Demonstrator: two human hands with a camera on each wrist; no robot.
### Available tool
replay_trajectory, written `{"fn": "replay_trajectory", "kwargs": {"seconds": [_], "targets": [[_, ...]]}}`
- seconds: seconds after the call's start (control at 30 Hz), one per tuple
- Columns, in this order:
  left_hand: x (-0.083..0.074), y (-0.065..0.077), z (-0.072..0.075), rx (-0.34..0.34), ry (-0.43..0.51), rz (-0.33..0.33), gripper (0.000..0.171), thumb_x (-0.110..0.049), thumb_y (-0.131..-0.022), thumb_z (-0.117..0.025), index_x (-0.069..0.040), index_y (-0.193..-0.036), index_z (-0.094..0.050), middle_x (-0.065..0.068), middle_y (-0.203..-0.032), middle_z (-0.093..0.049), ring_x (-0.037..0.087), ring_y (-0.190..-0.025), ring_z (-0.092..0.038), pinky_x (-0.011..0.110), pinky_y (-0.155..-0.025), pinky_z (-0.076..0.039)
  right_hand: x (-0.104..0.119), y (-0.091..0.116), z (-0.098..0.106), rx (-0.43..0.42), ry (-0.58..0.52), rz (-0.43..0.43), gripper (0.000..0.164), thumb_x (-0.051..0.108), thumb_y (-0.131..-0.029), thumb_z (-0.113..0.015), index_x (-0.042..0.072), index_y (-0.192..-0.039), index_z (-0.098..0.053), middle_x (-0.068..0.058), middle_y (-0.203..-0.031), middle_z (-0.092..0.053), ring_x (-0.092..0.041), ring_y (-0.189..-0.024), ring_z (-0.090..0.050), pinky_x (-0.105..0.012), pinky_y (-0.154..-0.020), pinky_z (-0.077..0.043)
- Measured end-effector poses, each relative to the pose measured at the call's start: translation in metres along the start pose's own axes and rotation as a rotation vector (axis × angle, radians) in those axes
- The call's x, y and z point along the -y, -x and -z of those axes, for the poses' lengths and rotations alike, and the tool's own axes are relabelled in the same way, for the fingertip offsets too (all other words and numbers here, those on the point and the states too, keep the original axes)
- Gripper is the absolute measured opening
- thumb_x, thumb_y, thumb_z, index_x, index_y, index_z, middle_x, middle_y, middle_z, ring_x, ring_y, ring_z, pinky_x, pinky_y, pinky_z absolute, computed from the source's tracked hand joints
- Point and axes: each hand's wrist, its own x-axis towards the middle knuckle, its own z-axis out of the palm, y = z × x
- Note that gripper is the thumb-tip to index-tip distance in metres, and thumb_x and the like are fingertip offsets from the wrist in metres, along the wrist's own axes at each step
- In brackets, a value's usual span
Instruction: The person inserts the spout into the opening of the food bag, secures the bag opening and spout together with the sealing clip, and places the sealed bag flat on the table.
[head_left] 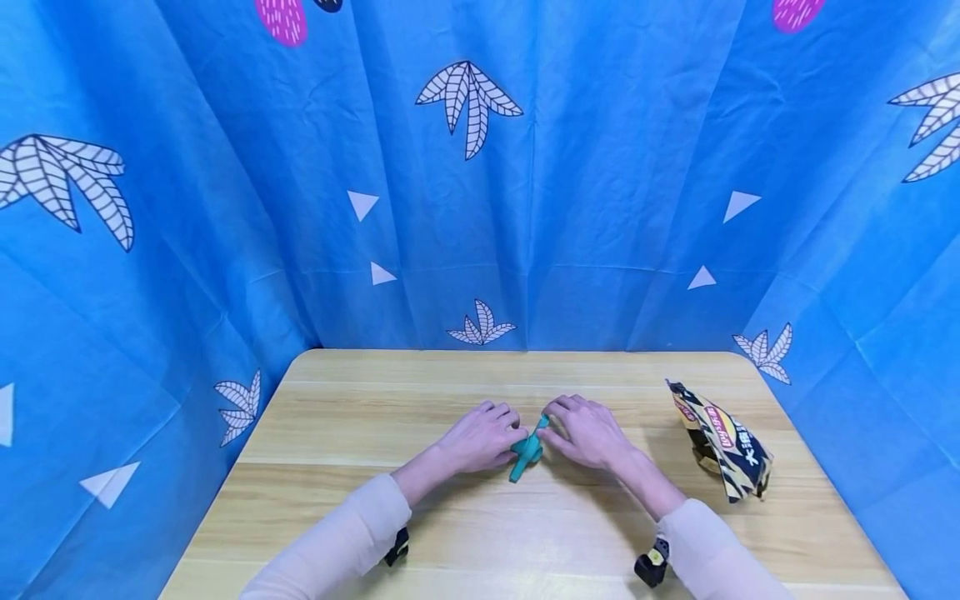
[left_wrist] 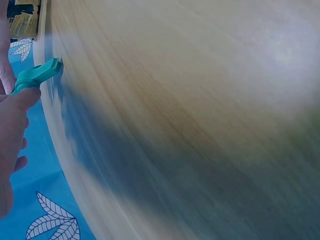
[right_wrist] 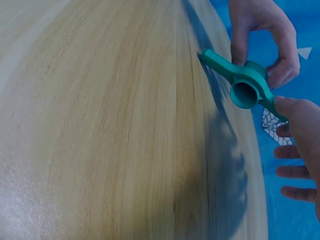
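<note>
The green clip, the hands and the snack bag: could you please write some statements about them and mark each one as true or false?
1. The left hand and the right hand both touch the green clip. True.
2. The snack bag is nearer to the left hand than to the right hand. False: it is nearer to the right hand.
3. The green clip has a round opening. True.
4. The green clip is fastened on the snack bag. False: the two are apart.
5. The snack bag is on the wooden table. True.
</note>
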Motion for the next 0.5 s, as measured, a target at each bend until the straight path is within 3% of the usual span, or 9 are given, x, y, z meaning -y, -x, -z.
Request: {"fn": "replay_trajectory", "kwargs": {"seconds": [0.3,0.5], "targets": [[0.0007,0.0052,-0.0052,-0.043,0.009,-0.004,0.034,-0.051,-0.097,-0.070,-0.028,-0.122,-0.065,-0.007,-0.117,-0.070,0.013,-0.108,-0.065,0.029,-0.093,-0.056,0.0009,0.0035,-0.0005,-0.022,-0.060,-0.005,0.037,0.046,-0.101,-0.067,0.016,-0.120,-0.074,-0.007,-0.121,-0.076,-0.026,-0.104,-0.073,-0.045,-0.083,-0.063],[0.0010,0.0084,-0.0055,-0.018,0.027,0.022,0.039,-0.055,-0.100,-0.064,-0.027,-0.126,-0.066,-0.006,-0.120,-0.070,0.014,-0.113,-0.065,0.032,-0.099,-0.057,0.0021,0.0049,0.0017,-0.035,-0.080,0.001,0.035,0.046,-0.101,-0.067,0.016,-0.119,-0.074,-0.006,-0.119,-0.077,-0.025,-0.103,-0.074,-0.044,-0.081,-0.063]]}}
